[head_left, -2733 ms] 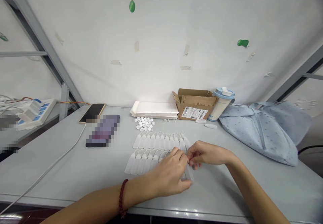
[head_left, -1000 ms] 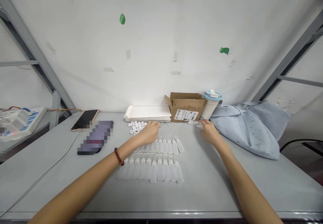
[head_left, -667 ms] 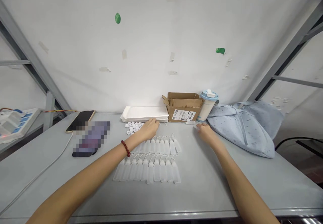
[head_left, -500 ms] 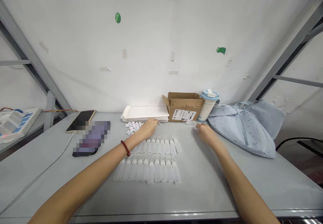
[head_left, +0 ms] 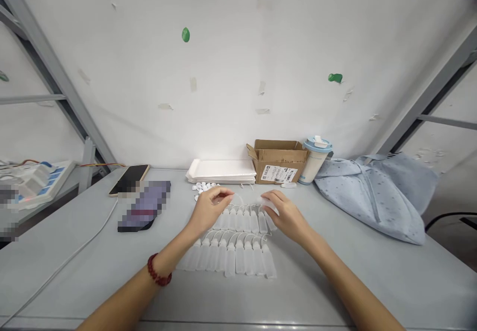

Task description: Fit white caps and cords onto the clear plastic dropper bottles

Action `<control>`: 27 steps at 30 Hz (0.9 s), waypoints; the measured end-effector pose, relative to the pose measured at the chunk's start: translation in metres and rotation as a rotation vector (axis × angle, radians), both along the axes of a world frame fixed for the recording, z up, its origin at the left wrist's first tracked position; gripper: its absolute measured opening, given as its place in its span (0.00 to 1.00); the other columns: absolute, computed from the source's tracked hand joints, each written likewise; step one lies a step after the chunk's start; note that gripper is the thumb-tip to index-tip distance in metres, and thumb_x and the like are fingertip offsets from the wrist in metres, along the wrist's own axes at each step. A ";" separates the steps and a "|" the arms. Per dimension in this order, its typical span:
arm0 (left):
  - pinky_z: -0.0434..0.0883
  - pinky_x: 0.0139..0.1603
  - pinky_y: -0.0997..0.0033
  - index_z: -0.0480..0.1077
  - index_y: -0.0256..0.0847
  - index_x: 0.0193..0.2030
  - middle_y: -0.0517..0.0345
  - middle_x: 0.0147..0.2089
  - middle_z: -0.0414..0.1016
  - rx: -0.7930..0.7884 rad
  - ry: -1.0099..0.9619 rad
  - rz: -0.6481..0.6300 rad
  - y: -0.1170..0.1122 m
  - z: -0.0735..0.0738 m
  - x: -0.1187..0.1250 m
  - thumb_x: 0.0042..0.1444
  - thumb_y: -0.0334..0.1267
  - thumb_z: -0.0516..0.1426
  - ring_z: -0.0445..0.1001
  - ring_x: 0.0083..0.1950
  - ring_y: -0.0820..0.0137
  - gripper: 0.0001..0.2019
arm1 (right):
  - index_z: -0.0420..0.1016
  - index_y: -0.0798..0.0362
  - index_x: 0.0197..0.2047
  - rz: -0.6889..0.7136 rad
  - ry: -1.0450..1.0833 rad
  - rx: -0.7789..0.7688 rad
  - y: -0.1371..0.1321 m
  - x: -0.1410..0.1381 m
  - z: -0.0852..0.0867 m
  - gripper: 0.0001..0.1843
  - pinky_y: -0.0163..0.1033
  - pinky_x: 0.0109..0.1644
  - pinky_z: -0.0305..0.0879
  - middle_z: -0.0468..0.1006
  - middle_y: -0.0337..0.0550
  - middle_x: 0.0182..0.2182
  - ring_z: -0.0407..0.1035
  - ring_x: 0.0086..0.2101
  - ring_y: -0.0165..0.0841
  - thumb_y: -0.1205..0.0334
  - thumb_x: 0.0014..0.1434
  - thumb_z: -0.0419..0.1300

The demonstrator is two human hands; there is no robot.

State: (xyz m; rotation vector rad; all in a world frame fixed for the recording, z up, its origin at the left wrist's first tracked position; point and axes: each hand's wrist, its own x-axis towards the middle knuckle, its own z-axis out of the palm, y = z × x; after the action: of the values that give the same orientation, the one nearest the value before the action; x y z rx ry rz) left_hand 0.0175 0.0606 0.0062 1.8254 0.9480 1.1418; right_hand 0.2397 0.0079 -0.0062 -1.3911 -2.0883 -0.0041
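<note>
Two rows of small translucent plastic bottles (head_left: pixel 233 256) lie side by side on the grey table (head_left: pixel 335 281). My left hand (head_left: pixel 208 207) hovers over the far row with fingers pinched on a small white piece with a thin strap. My right hand (head_left: pixel 283 214) is curled around one small translucent bottle (head_left: pixel 267 204) at the right end of the far row. A heap of white caps (head_left: pixel 203 188) lies just beyond my left hand. One loose bottle (head_left: pixel 288 185) rests in front of the cardboard box.
At the back stand a stack of white trays (head_left: pixel 221 171), an open cardboard box (head_left: pixel 278 162) and a lidded cup (head_left: pixel 315 159). A light blue cloth bag (head_left: pixel 376 197) fills the right. A phone (head_left: pixel 129 179), a dark blurred item (head_left: pixel 145 205) and a cable (head_left: pixel 67 256) lie left.
Both hands have pulled back from the far side of the table to the bottle rows. The right hand now carries a small bottle; the left now pinches a small white piece.
</note>
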 end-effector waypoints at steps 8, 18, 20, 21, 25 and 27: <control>0.71 0.42 0.67 0.72 0.35 0.34 0.55 0.32 0.75 -0.320 -0.221 -0.178 -0.022 0.004 0.009 0.48 0.38 0.60 0.74 0.35 0.69 0.09 | 0.63 0.52 0.48 0.112 0.021 0.111 -0.007 -0.018 -0.005 0.12 0.45 0.43 0.69 0.70 0.50 0.41 0.67 0.42 0.38 0.66 0.61 0.49; 0.70 0.45 0.65 0.73 0.37 0.35 0.58 0.31 0.75 -0.466 -0.298 -0.278 -0.026 -0.006 0.012 0.48 0.36 0.60 0.74 0.37 0.69 0.08 | 0.62 0.50 0.50 0.192 0.024 0.128 -0.015 -0.027 -0.004 0.13 0.44 0.42 0.70 0.71 0.50 0.41 0.68 0.42 0.37 0.66 0.63 0.48; 0.69 0.46 0.66 0.73 0.37 0.36 0.58 0.31 0.76 -0.481 -0.299 -0.290 -0.025 -0.007 0.012 0.48 0.36 0.61 0.74 0.37 0.69 0.08 | 0.62 0.50 0.50 0.198 0.024 0.129 -0.016 -0.028 -0.003 0.13 0.43 0.42 0.70 0.70 0.50 0.41 0.67 0.42 0.37 0.67 0.62 0.48; 0.69 0.45 0.66 0.73 0.37 0.35 0.58 0.31 0.76 -0.479 -0.297 -0.297 -0.025 -0.008 0.012 0.48 0.37 0.61 0.74 0.37 0.69 0.08 | 0.62 0.50 0.50 0.201 0.025 0.132 -0.016 -0.028 -0.003 0.12 0.43 0.42 0.70 0.71 0.50 0.41 0.67 0.41 0.37 0.67 0.62 0.48; 0.69 0.43 0.68 0.73 0.37 0.34 0.58 0.31 0.75 -0.458 -0.295 -0.299 -0.025 -0.009 0.013 0.47 0.37 0.61 0.73 0.36 0.70 0.08 | 0.63 0.52 0.50 0.204 0.027 0.142 -0.017 -0.029 -0.003 0.12 0.42 0.42 0.69 0.71 0.50 0.40 0.67 0.41 0.36 0.67 0.62 0.49; 0.69 0.42 0.69 0.73 0.37 0.34 0.58 0.32 0.74 -0.439 -0.278 -0.273 -0.025 -0.008 0.014 0.47 0.38 0.61 0.73 0.36 0.70 0.08 | 0.63 0.52 0.50 0.206 0.022 0.147 -0.018 -0.029 -0.003 0.13 0.42 0.41 0.69 0.71 0.50 0.40 0.67 0.41 0.36 0.68 0.62 0.49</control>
State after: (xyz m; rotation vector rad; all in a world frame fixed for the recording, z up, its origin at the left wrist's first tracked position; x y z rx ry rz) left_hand 0.0316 0.0356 -0.0023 1.3515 0.6952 0.9030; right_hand 0.2109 -0.0096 -0.0090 -1.0811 -2.1574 -0.0559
